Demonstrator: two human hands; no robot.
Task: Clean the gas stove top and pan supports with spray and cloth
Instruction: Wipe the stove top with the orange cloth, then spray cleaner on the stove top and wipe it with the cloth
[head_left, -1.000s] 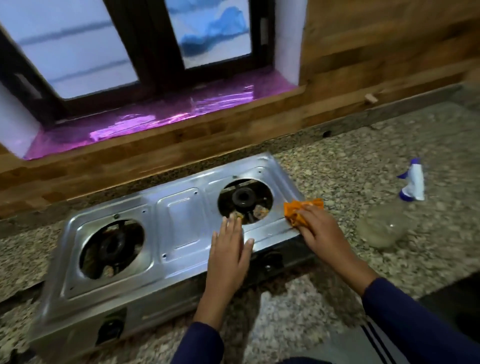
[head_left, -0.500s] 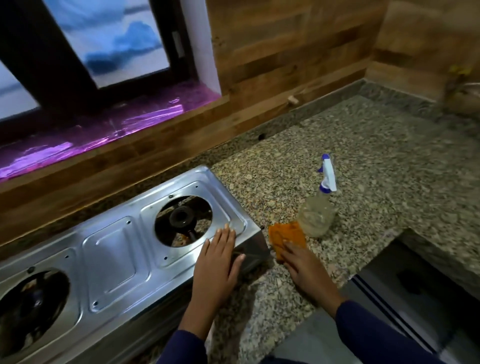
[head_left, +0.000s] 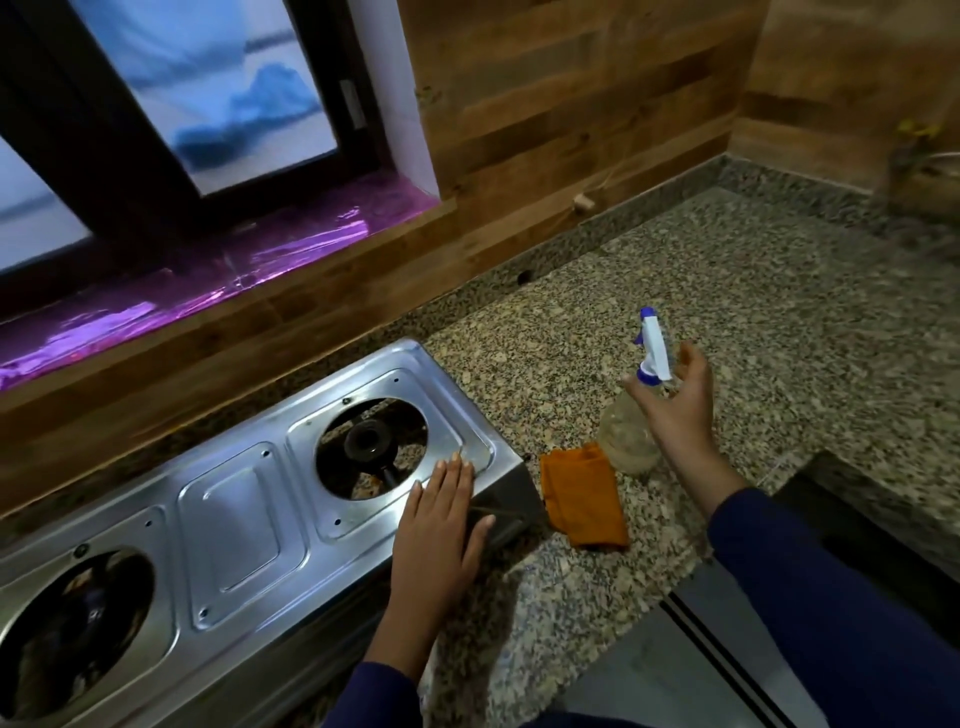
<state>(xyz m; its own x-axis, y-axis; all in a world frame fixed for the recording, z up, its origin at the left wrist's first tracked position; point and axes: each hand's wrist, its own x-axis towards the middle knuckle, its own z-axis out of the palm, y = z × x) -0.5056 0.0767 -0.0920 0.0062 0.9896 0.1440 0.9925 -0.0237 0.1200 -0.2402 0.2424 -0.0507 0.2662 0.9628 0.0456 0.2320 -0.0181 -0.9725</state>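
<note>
A steel two-burner gas stove (head_left: 228, 509) lies on the granite counter, its pan supports off and both burner holes bare. My left hand (head_left: 439, 525) rests flat on its front right corner, fingers together, holding nothing. An orange cloth (head_left: 584, 499) lies crumpled on the counter just right of the stove. Behind it stands a clear spray bottle (head_left: 628, 436) with a white and blue trigger head. My right hand (head_left: 675, 400) is at the bottle's neck, fingers spread around it, not closed on it.
The granite counter (head_left: 753, 312) stretches right to a corner with wooden wall panels. A window with a purple sill (head_left: 208, 291) is behind the stove. The counter's front edge drops off at the lower right, by a dark recess (head_left: 872, 530).
My right hand wiped off the stove's right edge, laid the orange cloth on the counter, let go of it and moved up to the spray bottle. The view swung right.
</note>
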